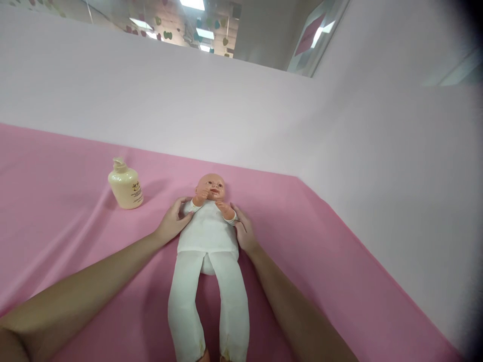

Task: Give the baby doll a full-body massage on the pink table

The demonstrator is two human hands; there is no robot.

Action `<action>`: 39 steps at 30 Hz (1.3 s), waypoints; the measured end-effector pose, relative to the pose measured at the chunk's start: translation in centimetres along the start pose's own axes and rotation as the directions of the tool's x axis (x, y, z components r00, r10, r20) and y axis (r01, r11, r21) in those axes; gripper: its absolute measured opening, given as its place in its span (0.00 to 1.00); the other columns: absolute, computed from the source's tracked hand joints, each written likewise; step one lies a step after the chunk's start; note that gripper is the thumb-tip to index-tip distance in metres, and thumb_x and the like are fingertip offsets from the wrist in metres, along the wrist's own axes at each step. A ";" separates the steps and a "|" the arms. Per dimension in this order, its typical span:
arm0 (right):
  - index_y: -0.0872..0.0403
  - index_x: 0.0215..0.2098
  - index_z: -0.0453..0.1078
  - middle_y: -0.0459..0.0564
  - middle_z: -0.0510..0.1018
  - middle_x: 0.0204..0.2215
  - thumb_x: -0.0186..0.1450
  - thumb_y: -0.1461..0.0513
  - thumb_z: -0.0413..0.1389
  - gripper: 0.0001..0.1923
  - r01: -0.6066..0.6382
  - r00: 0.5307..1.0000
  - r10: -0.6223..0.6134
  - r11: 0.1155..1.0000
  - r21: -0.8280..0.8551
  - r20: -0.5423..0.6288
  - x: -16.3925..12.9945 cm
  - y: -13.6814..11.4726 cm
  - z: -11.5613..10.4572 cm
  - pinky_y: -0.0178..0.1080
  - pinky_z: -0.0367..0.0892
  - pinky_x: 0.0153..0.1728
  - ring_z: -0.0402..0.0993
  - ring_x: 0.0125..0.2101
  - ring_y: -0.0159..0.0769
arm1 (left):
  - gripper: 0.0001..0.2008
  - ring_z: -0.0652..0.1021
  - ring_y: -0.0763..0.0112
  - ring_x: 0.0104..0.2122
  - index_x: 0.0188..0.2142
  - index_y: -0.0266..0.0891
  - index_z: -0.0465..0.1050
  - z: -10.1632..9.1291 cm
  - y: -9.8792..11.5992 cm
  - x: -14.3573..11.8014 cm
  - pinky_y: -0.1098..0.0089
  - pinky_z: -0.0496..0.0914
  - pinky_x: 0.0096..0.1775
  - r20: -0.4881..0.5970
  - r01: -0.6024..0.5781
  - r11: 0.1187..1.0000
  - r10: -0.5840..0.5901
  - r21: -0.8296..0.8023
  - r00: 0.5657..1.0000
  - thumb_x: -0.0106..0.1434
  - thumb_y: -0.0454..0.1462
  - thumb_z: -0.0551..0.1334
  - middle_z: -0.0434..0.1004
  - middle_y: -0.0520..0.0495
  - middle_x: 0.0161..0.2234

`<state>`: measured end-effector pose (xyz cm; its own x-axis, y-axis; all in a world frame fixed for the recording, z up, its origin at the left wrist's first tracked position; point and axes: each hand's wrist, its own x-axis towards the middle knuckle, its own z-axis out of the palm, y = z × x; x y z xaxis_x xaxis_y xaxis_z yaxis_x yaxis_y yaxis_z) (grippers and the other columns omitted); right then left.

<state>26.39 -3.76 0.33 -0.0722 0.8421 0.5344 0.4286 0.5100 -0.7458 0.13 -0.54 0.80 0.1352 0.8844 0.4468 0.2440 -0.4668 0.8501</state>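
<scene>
A baby doll in a white top and white leggings lies on its back, head away from me, both its hands raised near its chin. My left hand grips the doll at its upper arm and side, thumb on the front and fingers partly behind. On the opposite side my right hand holds the doll's other arm and side, its fingers curled round and partly hidden. Left of the doll stands a cream pump bottle, upright, with small dark print on its front.
Pink cloth covers the surface, with creases at the left. A white wall rises behind it and along the right. Above is a window or mirror showing ceiling lights and hanging decorations.
</scene>
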 end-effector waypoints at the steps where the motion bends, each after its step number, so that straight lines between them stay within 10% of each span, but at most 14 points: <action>1: 0.49 0.61 0.66 0.50 0.74 0.58 0.63 0.65 0.46 0.28 -0.007 1.000 0.007 1.000 -0.007 -0.003 0.0 -0.1 0.0 0.51 0.62 0.62 0.68 0.59 0.42 | 0.19 0.73 0.59 0.55 0.52 0.43 0.65 0.0 0.0 0.0 0.56 0.67 0.57 0.010 -0.007 1.000 0.006 0.007 1.000 0.62 0.41 0.61 0.73 0.44 0.53; 14: 0.49 0.58 0.67 0.53 0.76 0.55 0.63 0.64 0.49 0.25 0.026 0.999 -0.024 0.998 -0.055 0.023 0.1 -0.9 0.0 0.52 0.65 0.58 0.71 0.55 0.45 | 0.21 0.72 0.59 0.55 0.57 0.44 0.66 -0.1 -0.8 0.2 0.53 0.66 0.59 0.063 -0.109 0.991 0.105 0.072 0.993 0.63 0.36 0.57 0.72 0.43 0.55; 39: 0.49 0.66 0.46 0.59 0.61 0.64 0.71 0.52 0.46 0.28 -0.097 0.936 0.134 0.987 0.127 -0.327 0.1 -0.9 0.7 0.50 0.58 0.64 0.62 0.63 0.39 | 0.27 0.66 0.57 0.62 0.65 0.40 0.52 0.1 -0.6 0.2 0.52 0.61 0.63 -0.054 -0.092 0.995 0.094 0.036 0.994 0.70 0.42 0.54 0.63 0.37 0.63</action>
<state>25.36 -4.00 0.81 0.2837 0.7989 0.5303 0.3162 0.4441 -0.8383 0.13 -0.11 0.31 0.1050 0.8357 0.5391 0.2651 -0.5460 0.7947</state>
